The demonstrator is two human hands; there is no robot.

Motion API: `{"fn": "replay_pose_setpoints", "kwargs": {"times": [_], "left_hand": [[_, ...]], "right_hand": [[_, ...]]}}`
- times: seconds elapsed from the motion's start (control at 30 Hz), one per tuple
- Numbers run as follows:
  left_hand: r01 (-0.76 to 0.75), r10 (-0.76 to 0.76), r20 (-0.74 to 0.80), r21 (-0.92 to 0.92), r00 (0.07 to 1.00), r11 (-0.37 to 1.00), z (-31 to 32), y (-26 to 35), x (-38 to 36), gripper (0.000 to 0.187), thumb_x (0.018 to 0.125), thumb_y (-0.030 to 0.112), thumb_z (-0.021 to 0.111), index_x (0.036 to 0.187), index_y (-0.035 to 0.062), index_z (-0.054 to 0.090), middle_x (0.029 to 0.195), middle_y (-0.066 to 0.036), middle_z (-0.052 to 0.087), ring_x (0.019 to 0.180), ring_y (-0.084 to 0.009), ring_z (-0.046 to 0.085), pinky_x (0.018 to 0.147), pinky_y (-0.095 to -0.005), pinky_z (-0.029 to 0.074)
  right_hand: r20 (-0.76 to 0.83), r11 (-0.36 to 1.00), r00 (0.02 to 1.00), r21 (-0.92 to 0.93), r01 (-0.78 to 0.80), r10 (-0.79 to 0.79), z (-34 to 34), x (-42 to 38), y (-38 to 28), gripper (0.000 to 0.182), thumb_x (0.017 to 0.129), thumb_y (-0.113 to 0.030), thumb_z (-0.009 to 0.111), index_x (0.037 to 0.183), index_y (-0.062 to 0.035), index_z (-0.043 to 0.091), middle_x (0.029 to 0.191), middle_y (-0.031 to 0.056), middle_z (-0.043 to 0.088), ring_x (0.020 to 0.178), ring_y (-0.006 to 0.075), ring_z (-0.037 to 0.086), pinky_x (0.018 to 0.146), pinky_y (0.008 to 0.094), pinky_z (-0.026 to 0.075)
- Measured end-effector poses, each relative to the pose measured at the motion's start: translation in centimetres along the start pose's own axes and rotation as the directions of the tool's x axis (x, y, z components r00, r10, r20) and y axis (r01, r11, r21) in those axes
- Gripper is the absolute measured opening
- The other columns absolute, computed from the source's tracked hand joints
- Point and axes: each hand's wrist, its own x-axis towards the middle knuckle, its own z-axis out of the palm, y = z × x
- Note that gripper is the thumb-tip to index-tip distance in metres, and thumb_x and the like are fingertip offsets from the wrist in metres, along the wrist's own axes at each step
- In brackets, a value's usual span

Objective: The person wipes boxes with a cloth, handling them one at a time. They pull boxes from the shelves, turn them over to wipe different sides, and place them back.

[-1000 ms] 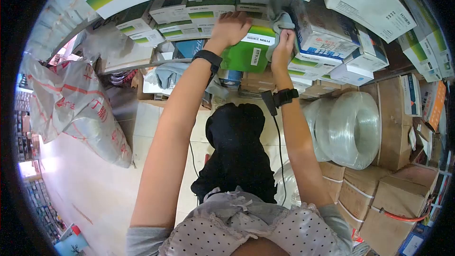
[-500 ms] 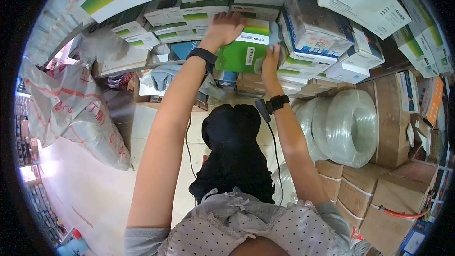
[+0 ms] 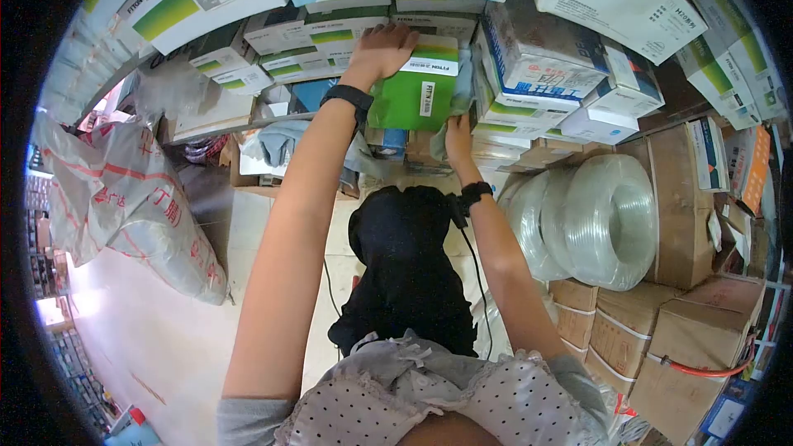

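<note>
A green and white box (image 3: 415, 99) with a white label stands tilted out at the shelf edge in front of me. My left hand (image 3: 384, 51) grips its upper left edge, fingers bent over the top. Along the box's right side hangs a grey-blue cloth (image 3: 464, 81). My right hand (image 3: 458, 136) is closed on the lower part of this cloth, by the box's lower right corner; its fingertips are partly hidden.
Stacked white-green cartons (image 3: 334, 33) fill the shelf behind. Grey-blue boxes (image 3: 545, 49) are piled at the right, above coils of clear hose (image 3: 615, 223) and brown cartons (image 3: 694, 347). A plastic sack (image 3: 157, 223) stands at the left on the pale floor (image 3: 157, 347).
My right hand has slid down the right side of the box with the cloth, to its lower corner. My left hand stays on the upper left edge. The view has shifted slightly.
</note>
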Motion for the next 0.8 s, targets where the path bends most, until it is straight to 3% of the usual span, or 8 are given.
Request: {"fn": "replay_pose_setpoints", "kwargs": {"times": [0.1,0.27,0.47,0.5,0.57,0.7,0.73,0.8], "left_hand": [[-0.054,0.047,0.048,0.163,0.998,0.985,0.0,-0.4,0.0,0.053,0.096,0.043,0.025,0.13,0.0092,0.046,0.132,-0.016,0.049,0.119,-0.0333,0.048,0.101,-0.0442,0.037],[0.069,-0.069,-0.001,0.043,0.998,0.997,0.4,-0.3,0.4,0.048,0.094,0.041,0.027,0.124,0.0121,0.051,0.128,-0.013,0.052,0.12,-0.0306,0.047,0.102,-0.0446,0.034],[0.009,-0.01,0.005,0.074,1.0,0.997,0.6,-0.8,0.6,0.047,0.093,0.041,0.031,0.123,0.0119,0.053,0.124,-0.014,0.055,0.117,-0.0307,0.05,0.1,-0.0425,0.037],[0.007,-0.007,-0.005,0.09,1.0,0.996,0.7,-0.8,0.7,0.046,0.092,0.04,0.033,0.123,0.0124,0.053,0.123,-0.013,0.056,0.116,-0.0307,0.051,0.099,-0.0418,0.038],[-0.026,0.027,-0.018,0.033,0.999,0.999,0.7,-1.5,0.7,0.044,0.089,0.039,0.038,0.116,0.0108,0.058,0.117,-0.014,0.06,0.11,-0.0317,0.054,0.094,-0.0417,0.042],[0.021,-0.017,0.019,-0.198,1.0,0.98,-0.4,-2.5,0.8,0.04,0.081,0.036,0.047,0.1,0.0061,0.066,0.107,-0.018,0.063,0.099,-0.0355,0.059,0.086,-0.0426,0.047],[-0.141,0.126,-0.097,-0.168,0.987,0.976,0.4,-3.3,1.1,0.038,0.079,0.035,0.048,0.092,0.0049,0.068,0.103,-0.021,0.063,0.096,-0.0377,0.059,0.085,-0.0444,0.046],[0.01,-0.013,-0.019,-0.129,1.0,0.992,1.1,-3.5,1.8,0.038,0.079,0.035,0.048,0.095,0.0059,0.067,0.104,-0.021,0.063,0.098,-0.0379,0.058,0.085,-0.0443,0.046]], "right_hand": [[0.038,0.968,0.993,0.232,0.1,-0.112,0.4,2.0,2.7,0.051,0.094,-0.021,0.046,0.141,-0.0054,0.031,0.144,0.0185,0.035,0.13,0.0319,0.036,0.107,0.0389,0.026],[-0.075,0.763,0.968,0.602,0.235,-0.238,-0.6,1.7,-6.5,0.054,0.091,-0.019,0.054,0.137,-0.0029,0.033,0.135,0.0168,0.046,0.124,0.025,0.043,0.103,0.0339,0.031],[-0.259,0.661,0.9,0.612,0.434,-0.351,-1.9,-1.9,-16.6,0.033,0.085,-0.012,0.056,0.115,-0.0012,0.05,0.103,0.0058,0.058,0.096,0.0196,0.054,0.084,0.0339,0.041],[-0.29,0.759,0.793,0.246,0.603,-0.536,-1.8,-1.5,-16.2,0.032,0.084,-0.013,0.057,0.114,-0.0013,0.051,0.102,0.0071,0.059,0.096,0.0219,0.054,0.085,0.036,0.041],[-0.095,0.514,0.552,-0.523,0.68,-0.828,-1.4,-0.6,-15.3,0.032,0.082,-0.013,0.058,0.111,-0.0016,0.054,0.1,0.0095,0.059,0.097,0.0265,0.054,0.086,0.0402,0.041],[-0.009,0.376,0.535,-0.721,0.581,-0.845,0.6,-1.4,-16.2,0.034,0.077,-0.014,0.06,0.111,-0.0082,0.059,0.108,0.0098,0.058,0.105,0.0308,0.051,0.092,0.047,0.036],[-0.017,0.363,0.501,-0.71,0.604,-0.866,0.9,-1.6,-15.9,0.036,0.078,-0.014,0.06,0.114,-0.0092,0.058,0.112,0.0093,0.057,0.108,0.031,0.049,0.094,0.0481,0.035],[-0.034,0.333,0.429,-0.686,0.647,-0.903,1.2,-2.1,-15.2,0.041,0.078,-0.013,0.06,0.119,-0.0112,0.056,0.12,0.0084,0.053,0.115,0.0314,0.045,0.098,0.0503,0.032]]}}
